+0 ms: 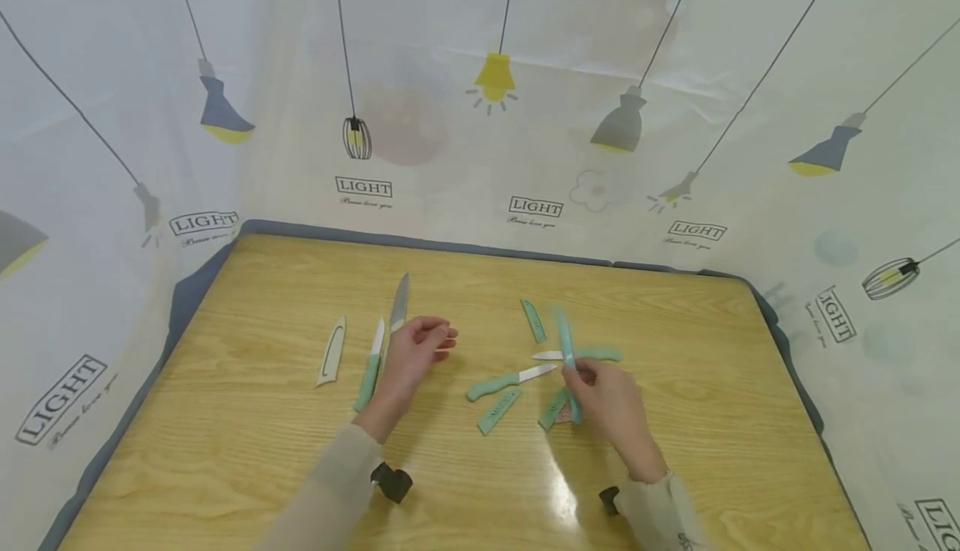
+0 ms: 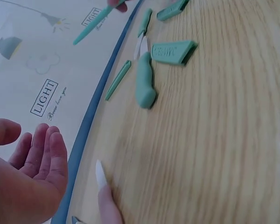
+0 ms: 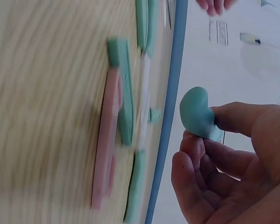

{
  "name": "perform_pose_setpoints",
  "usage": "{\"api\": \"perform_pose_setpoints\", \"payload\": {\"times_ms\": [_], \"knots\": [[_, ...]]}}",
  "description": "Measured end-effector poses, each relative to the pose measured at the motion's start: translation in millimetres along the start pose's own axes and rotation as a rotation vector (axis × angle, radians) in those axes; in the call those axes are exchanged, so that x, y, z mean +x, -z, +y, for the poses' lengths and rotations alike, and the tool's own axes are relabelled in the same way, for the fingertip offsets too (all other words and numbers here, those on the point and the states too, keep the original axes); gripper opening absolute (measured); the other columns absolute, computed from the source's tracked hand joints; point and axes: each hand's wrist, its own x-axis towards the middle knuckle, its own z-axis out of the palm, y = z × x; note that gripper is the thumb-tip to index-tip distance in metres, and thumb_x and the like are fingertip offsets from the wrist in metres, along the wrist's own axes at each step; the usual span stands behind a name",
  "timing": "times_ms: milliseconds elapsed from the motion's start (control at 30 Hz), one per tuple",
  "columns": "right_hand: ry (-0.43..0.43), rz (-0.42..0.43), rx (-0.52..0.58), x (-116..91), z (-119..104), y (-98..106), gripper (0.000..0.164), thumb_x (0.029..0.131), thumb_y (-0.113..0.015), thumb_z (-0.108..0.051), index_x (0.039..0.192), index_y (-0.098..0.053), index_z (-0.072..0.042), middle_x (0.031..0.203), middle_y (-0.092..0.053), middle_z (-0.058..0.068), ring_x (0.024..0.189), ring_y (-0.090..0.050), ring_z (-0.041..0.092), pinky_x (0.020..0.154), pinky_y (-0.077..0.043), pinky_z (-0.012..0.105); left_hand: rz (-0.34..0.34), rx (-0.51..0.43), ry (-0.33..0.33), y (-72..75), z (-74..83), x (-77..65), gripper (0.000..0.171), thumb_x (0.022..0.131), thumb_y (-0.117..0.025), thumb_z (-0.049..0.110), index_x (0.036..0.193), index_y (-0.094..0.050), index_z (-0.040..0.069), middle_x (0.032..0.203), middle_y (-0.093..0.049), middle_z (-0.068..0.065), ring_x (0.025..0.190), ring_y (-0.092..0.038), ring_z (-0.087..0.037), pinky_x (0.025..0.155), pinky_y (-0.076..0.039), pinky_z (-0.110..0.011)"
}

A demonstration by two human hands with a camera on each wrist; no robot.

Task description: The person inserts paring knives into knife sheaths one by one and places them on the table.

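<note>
My right hand pinches a long teal sheathed knife between thumb and fingers, raised above the table. Its rounded handle end faces the right wrist camera, and the tapered end shows in the left wrist view. My left hand hovers palm up with fingers loosely bent and nothing in them. Beside it lie a green-handled knife and a larger knife, partly hidden by the hand. Near the right hand are two green-handled knives, one nearer and one farther.
A pale sheath lies at the left. Green sheaths are scattered right of centre, with a long pink piece against one. A printed curtain surrounds the wooden table.
</note>
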Motion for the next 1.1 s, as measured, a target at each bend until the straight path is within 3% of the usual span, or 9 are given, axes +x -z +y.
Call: {"api": "perform_pose_setpoints", "payload": {"times_ms": [233,733,900,1100], "knots": [[-0.014,0.008,-0.093,9.5,33.6,26.9,0.042,0.097,-0.055,-0.033,0.116,-0.067,0.003,0.098,-0.071,0.014,0.076,-0.067,0.02,0.063,-0.057,0.035,0.008,0.002,-0.044,11.5,1.4,4.5,0.032,0.096,-0.058,0.014,0.117,-0.058,-0.01,0.106,-0.068,-0.021,0.098,-0.063,-0.038,0.085,-0.053,-0.051],[-0.069,0.015,-0.262,30.1,87.9,62.1,0.043,0.098,-0.052,-0.028,0.112,-0.063,0.011,0.098,-0.068,0.024,0.07,-0.065,0.023,0.056,-0.055,0.036,0.027,0.108,-0.054,36.0,5.5,2.3,0.029,0.095,-0.06,0.019,0.114,-0.061,-0.003,0.107,-0.068,-0.016,0.098,-0.065,-0.028,0.087,-0.053,-0.046],[-0.111,-0.023,-0.293,40.6,97.7,67.3,0.042,0.098,-0.05,-0.026,0.11,-0.064,0.012,0.081,-0.067,0.016,0.056,-0.058,0.017,0.047,-0.05,0.032,0.017,0.114,-0.054,34.3,6.3,3.3,0.027,0.095,-0.06,0.017,0.114,-0.062,-0.003,0.107,-0.068,-0.015,0.098,-0.064,-0.027,0.087,-0.053,-0.047],[-0.168,-0.077,-0.309,49.2,105.0,69.5,0.037,0.099,-0.046,-0.023,0.098,-0.065,0.008,0.06,-0.055,0.005,0.048,-0.05,0.017,0.041,-0.042,0.028,-0.012,0.153,-0.064,30.9,5.1,3.5,0.028,0.094,-0.06,0.017,0.113,-0.062,-0.004,0.107,-0.068,-0.014,0.099,-0.064,-0.03,0.086,-0.053,-0.046]]}}
